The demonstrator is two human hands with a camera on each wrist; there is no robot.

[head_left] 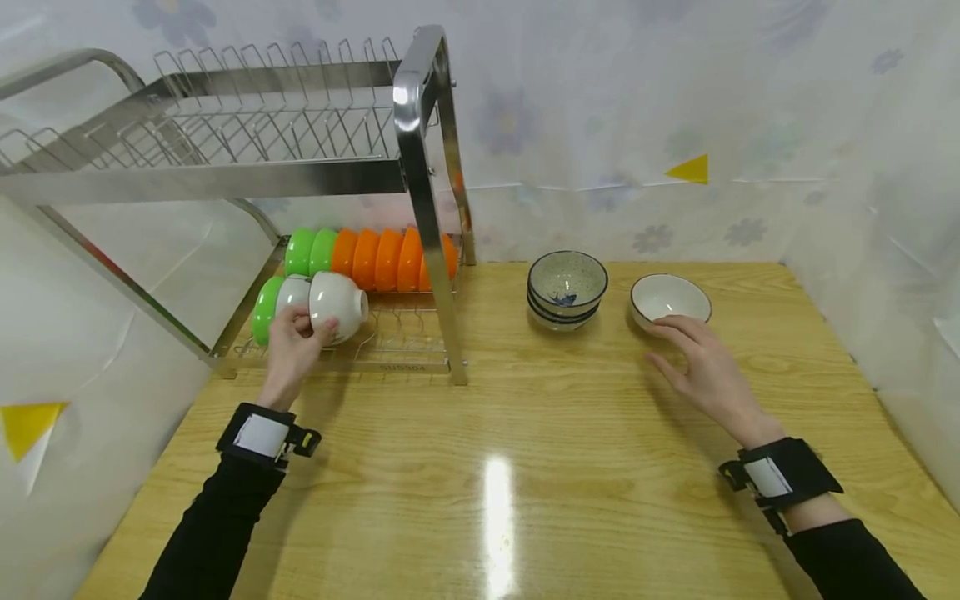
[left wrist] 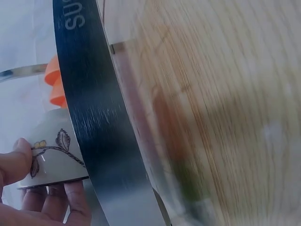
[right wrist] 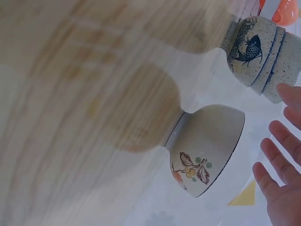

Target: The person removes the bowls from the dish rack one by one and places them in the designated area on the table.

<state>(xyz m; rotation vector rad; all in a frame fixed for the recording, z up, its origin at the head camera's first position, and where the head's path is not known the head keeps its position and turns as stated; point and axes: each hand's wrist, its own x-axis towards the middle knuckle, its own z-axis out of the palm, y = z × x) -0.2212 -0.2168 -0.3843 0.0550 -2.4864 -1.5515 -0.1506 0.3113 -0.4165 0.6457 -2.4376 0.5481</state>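
My left hand [head_left: 291,348] pinches a white bowl [head_left: 336,305] turned on its side on the rack's lower shelf. In the left wrist view, the thumb lies on that bowl's flower-painted outside, with the fingers at its rim. Right behind it stand another white bowl [head_left: 293,292] and a green bowl [head_left: 267,310]. On the right, my right hand [head_left: 708,371] hovers at the near rim of an upright white bowl [head_left: 670,297] on the table. Its fingers are spread and loosely bent, holding nothing; the right wrist view shows them apart from this bowl, which has painted flowers.
A two-tier metal dish rack [head_left: 420,200] stands at the left, its front bar low before the bowls. Green and orange bowls [head_left: 365,260] line the back of the lower shelf. Stacked speckled bowls [head_left: 567,287] with a blue fish sit between rack and right bowl.
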